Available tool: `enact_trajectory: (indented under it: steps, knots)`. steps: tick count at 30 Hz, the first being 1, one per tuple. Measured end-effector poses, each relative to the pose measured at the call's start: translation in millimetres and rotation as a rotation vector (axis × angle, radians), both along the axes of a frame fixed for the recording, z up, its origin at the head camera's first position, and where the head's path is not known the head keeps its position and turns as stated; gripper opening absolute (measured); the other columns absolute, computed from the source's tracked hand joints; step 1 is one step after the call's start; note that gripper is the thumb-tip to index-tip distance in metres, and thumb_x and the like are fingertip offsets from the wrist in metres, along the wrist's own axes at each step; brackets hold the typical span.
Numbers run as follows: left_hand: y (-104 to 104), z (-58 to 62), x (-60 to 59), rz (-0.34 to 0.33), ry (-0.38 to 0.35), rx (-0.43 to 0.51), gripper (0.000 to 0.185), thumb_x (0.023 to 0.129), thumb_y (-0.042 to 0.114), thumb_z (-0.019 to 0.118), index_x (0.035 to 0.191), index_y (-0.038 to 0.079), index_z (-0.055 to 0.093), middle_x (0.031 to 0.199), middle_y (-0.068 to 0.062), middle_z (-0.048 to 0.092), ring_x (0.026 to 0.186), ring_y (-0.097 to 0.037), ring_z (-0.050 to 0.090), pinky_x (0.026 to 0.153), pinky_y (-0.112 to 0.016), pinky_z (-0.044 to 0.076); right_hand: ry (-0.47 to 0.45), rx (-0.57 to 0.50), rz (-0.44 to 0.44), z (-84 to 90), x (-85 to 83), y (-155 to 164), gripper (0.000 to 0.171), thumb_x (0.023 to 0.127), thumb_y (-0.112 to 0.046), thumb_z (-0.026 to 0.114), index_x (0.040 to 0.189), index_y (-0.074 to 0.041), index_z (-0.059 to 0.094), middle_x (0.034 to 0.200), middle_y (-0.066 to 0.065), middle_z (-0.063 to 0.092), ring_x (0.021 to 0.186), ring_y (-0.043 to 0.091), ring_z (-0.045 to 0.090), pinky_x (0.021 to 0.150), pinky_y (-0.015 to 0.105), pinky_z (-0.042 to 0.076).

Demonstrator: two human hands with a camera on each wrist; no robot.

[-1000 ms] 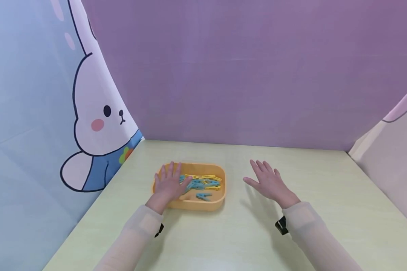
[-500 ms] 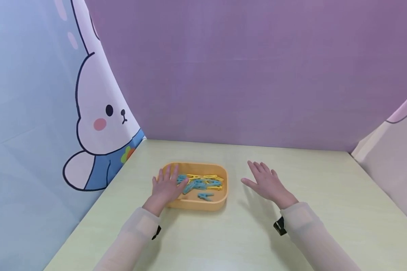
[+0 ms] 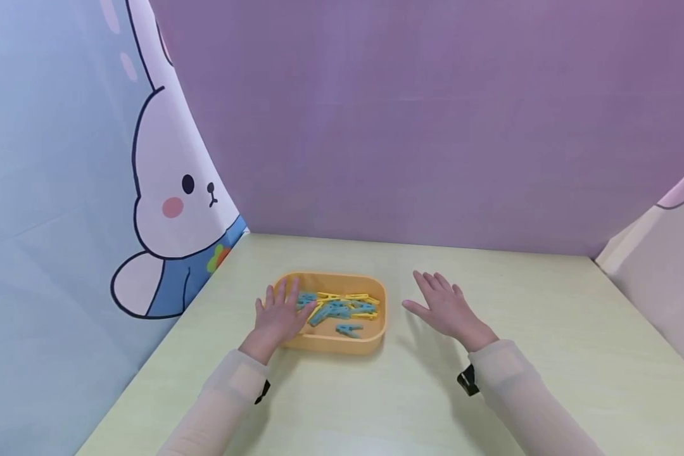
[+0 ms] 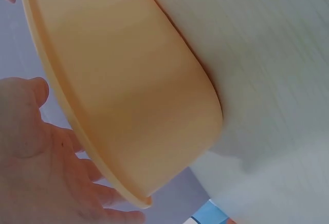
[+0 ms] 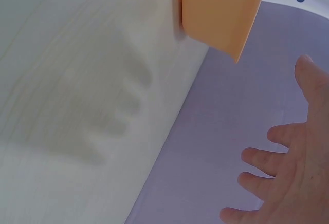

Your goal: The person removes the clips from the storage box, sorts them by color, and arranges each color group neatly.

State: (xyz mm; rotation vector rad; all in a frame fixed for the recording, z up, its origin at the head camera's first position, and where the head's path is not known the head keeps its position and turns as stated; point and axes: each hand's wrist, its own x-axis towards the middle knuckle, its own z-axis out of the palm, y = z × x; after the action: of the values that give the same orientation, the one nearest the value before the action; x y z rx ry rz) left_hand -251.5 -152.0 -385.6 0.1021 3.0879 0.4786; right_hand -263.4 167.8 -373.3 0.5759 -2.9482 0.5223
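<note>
An orange plastic basket stands on the table, with several blue clothespins and yellow clothespins lying loose inside. My left hand hovers over the basket's left end, palm down with fingers spread, and hides part of it. In the left wrist view the left hand appears above the basket's rim, holding nothing. To the right of the basket, my right hand hangs above the table, fingers straight and thumb apart. The right wrist view shows that hand apart from the basket.
The pale wood-grained table extends in front and to both sides. A purple backdrop rises behind it. On the left hangs a blue cloth with a cartoon rabbit. A whitish panel borders the right side.
The head view has turned slightly left, so the basket and backdrop sit a little further right. Relative to the basket, both hands have shifted slightly left. Nothing was picked up.
</note>
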Motion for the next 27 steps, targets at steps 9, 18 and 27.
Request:
enact_trajectory:
  steps: [9, 18, 27]
  knots:
    - [-0.3, -0.5, -0.2, 0.007, -0.011, -0.005, 0.072, 0.095, 0.052, 0.033, 0.149, 0.01, 0.01, 0.15, -0.022, 0.005, 0.133, -0.045, -0.001, 0.1, -0.064, 0.005, 0.003, 0.004, 0.0, -0.7, 1.6, 0.6, 0.074, 0.093, -0.05, 0.044, 0.144, -0.001, 0.024, 0.143, 0.026, 0.027, 0.132, 0.044, 0.015, 0.099, 0.064, 0.012]
    - [-2.5, -1.3, 0.0, 0.009, -0.007, 0.006, 0.071, 0.095, 0.051, 0.034, 0.148, 0.008, 0.011, 0.15, -0.023, 0.005, 0.132, -0.047, -0.001, 0.1, -0.064, 0.004, 0.003, -0.004, 0.015, -2.0, 1.7, -0.4, 0.074, 0.093, -0.05, 0.044, 0.144, -0.001, 0.023, 0.142, 0.027, 0.028, 0.13, 0.045, 0.018, 0.098, 0.064, 0.015]
    - [-4.3, -2.4, 0.1, 0.012, 0.004, 0.006, 0.072, 0.095, 0.051, 0.034, 0.148, 0.007, 0.012, 0.149, -0.023, 0.008, 0.132, -0.047, 0.0, 0.1, -0.064, 0.005, -0.005, -0.016, 0.023, -1.7, 1.7, -4.7, 0.073, 0.092, -0.047, 0.047, 0.144, -0.001, 0.024, 0.142, 0.026, 0.029, 0.13, 0.045, 0.02, 0.098, 0.064, 0.018]
